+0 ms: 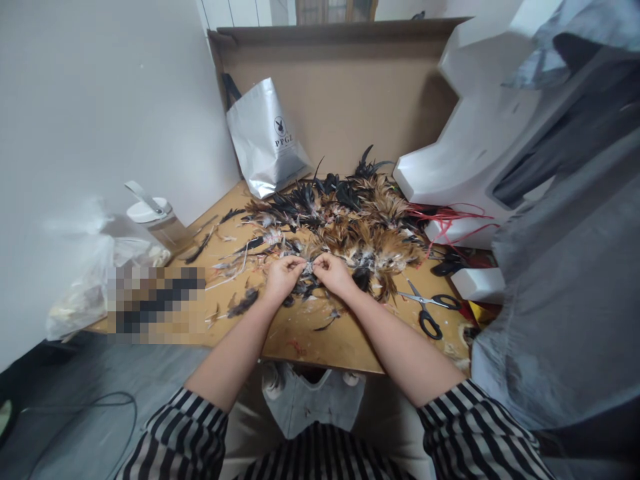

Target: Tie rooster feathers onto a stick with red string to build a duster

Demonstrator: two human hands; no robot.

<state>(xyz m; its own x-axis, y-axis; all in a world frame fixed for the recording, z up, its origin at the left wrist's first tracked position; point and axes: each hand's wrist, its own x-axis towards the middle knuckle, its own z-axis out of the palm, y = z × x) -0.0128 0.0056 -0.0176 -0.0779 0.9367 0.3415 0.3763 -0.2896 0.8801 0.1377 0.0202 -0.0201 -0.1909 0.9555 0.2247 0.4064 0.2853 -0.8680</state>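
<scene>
Feathers (309, 268) pinched between left hand (283, 277) and right hand (333, 273).

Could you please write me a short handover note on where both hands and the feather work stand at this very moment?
Left hand and right hand meet at the table's middle, fingertips pinching one small pale feather piece between them; both are shut on it.
The feather pile, black and brown, lies just behind the hands; loose feathers are scattered to the left of it.
Scissors lie untouched to the right of the right hand, red cords beyond them.
A silver bag leans at the back, a lidded bottle on the left.
Done: cannot tell from this view. Left: most of the pile looks unhandled.
</scene>
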